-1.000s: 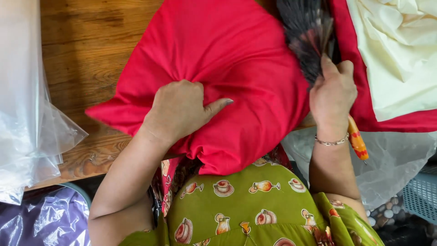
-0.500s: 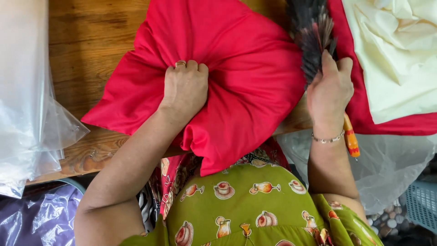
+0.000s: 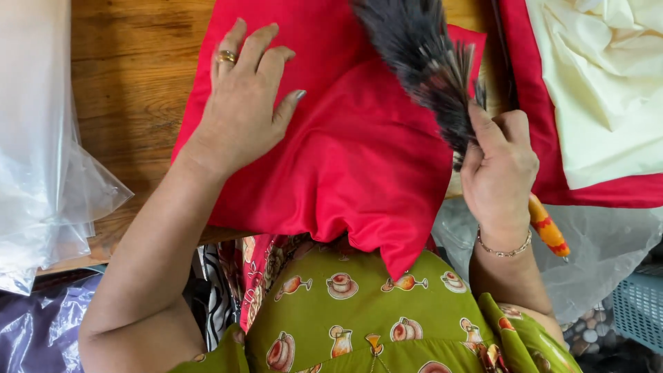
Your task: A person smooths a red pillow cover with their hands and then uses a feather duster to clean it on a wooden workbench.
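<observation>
Brown wooden bench (image 3: pixel 131 83) is carrying a soft red fabric cushion (image 3: pixel 359 159), which is hanging over its near edge toward the person's lap. Left hand (image 3: pixel 242 103) is lying flat on the cushion, fingers spread. Right hand (image 3: pixel 498 169) is gripping a dark feather duster (image 3: pixel 425 62) with an orange handle, brushing the cushion. Clear plastic sheeting (image 3: pixel 41 152) is lying at left, cream cloth (image 3: pixel 601 83) at right.

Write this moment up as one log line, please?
left hand: flat on red cushion cover | right hand: gripping feather duster | surface: wooden table
</observation>
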